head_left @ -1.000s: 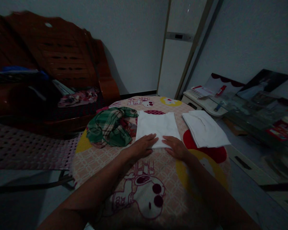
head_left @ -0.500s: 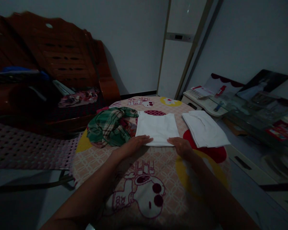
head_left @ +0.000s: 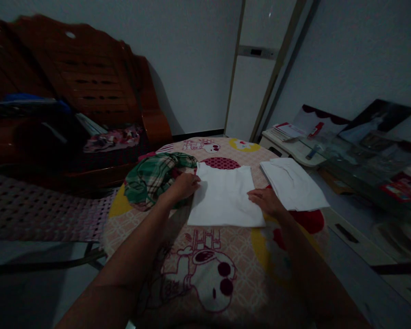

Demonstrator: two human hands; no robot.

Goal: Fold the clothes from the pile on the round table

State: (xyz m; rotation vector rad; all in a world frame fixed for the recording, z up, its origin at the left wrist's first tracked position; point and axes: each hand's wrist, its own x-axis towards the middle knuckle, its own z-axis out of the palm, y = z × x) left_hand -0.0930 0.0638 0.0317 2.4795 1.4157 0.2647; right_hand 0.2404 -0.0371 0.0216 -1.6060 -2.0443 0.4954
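Note:
A white shirt (head_left: 226,196) lies flat in the middle of the round table, its scooped neckline facing away from me. My left hand (head_left: 185,184) is at the shirt's left edge, with its fingers bent together on the cloth. At the opposite edge, my right hand (head_left: 265,200) touches the fabric with its fingers stretched out. Left of the shirt is a crumpled green plaid garment (head_left: 154,176), partly behind my left hand. A folded white cloth (head_left: 292,185) rests on the right side of the table.
A patterned tablecloth (head_left: 246,269) covers the table. Behind on the left stands a wooden bench (head_left: 99,82), with a woven pink seat (head_left: 48,210) nearer. To the right is a glass-topped cabinet (head_left: 359,164) bearing papers and a picture. A tall white unit (head_left: 251,91) stands at the wall.
The shirt's lower edge now reaches nearer to me, and more of the shirt shows. Both hands have left that lower edge and moved outward to the sides, the left one also farther away.

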